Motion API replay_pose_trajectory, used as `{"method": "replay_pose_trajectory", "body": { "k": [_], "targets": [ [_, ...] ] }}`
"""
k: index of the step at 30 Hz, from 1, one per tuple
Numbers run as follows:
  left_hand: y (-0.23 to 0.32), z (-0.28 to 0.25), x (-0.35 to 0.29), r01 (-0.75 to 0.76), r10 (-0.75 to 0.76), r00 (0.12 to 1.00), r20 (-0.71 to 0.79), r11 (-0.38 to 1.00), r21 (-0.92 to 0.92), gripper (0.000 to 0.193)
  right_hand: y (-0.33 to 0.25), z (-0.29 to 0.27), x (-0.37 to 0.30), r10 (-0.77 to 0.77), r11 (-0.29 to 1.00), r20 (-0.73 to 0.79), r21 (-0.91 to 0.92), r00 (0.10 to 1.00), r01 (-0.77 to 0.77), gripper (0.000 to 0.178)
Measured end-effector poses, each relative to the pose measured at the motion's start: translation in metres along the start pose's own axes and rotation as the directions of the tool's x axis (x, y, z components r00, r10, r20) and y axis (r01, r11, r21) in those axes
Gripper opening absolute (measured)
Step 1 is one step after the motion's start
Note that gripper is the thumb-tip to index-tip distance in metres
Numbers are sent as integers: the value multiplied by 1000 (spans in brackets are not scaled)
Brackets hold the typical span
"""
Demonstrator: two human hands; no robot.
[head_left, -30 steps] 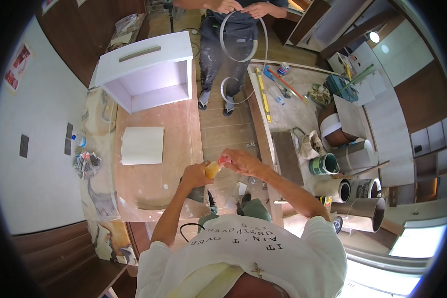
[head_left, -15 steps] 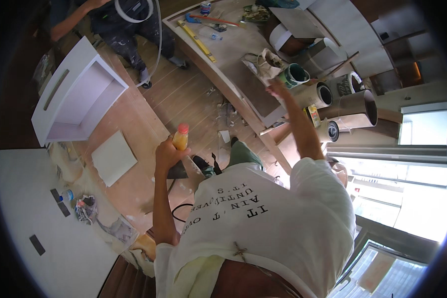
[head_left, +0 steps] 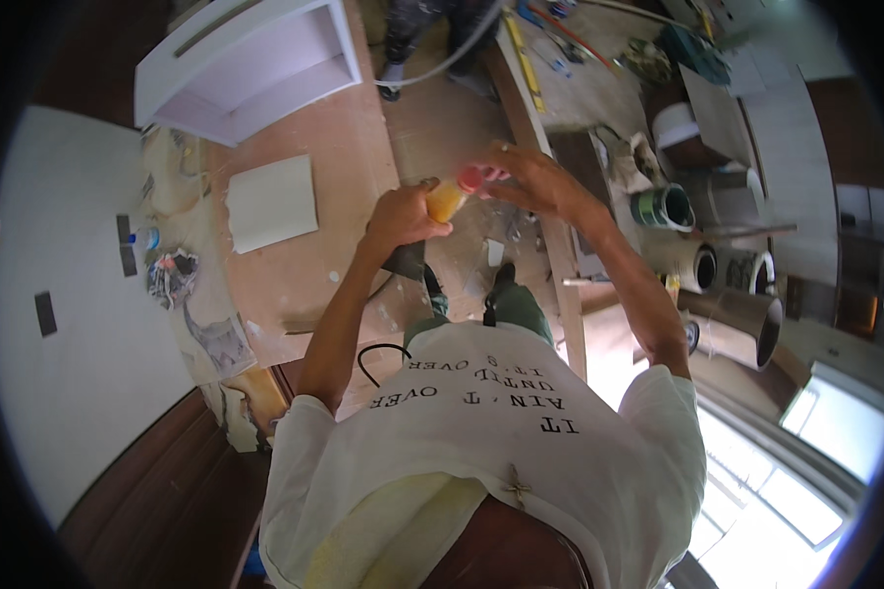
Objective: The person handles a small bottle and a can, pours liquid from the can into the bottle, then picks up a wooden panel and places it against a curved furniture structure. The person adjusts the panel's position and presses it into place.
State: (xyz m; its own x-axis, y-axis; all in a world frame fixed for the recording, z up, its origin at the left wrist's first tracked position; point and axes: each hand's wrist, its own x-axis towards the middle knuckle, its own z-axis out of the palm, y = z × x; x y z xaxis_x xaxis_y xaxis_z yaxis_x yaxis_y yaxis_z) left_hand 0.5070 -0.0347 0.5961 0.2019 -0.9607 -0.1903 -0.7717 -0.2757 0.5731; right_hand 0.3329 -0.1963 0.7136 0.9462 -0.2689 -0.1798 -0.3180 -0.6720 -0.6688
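My left hand (head_left: 401,216) is wrapped round a small clear bottle (head_left: 446,202) of yellow-orange drink with a red cap. The bottle leans to the right, cap end up and away from me, in front of my chest. Close beside the cap is my right hand (head_left: 540,185), its fingers reaching toward it and somewhat apart. Motion blurs those fingertips, so I cannot tell whether they touch the cap.
On the left, a wooden work surface (head_left: 349,128) bears a white open-fronted cabinet box (head_left: 250,69) and a white square panel (head_left: 273,203). To the right stands a bench with a yellow spirit level (head_left: 525,64), a green bucket (head_left: 661,207) and several cylinders. Another person's legs (head_left: 403,39) are ahead.
My right hand has come from above the right-hand bench to the bottle's cap. My left hand has brought the bottle closer to the middle and tilted it. The view has shifted.
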Motion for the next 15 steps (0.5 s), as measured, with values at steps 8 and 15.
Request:
{"method": "replay_pose_trajectory", "body": {
  "k": [8,15],
  "targets": [
    [-21,2,-1,11,-16,998,-63,996,-83,77,1,6,33,-209,968,52,-130,976,215,34],
    [-36,-6,-10,59,-61,998,-21,995,-76,74,1,23,55,-125,975,177,-159,976,154,31]
  ]
}}
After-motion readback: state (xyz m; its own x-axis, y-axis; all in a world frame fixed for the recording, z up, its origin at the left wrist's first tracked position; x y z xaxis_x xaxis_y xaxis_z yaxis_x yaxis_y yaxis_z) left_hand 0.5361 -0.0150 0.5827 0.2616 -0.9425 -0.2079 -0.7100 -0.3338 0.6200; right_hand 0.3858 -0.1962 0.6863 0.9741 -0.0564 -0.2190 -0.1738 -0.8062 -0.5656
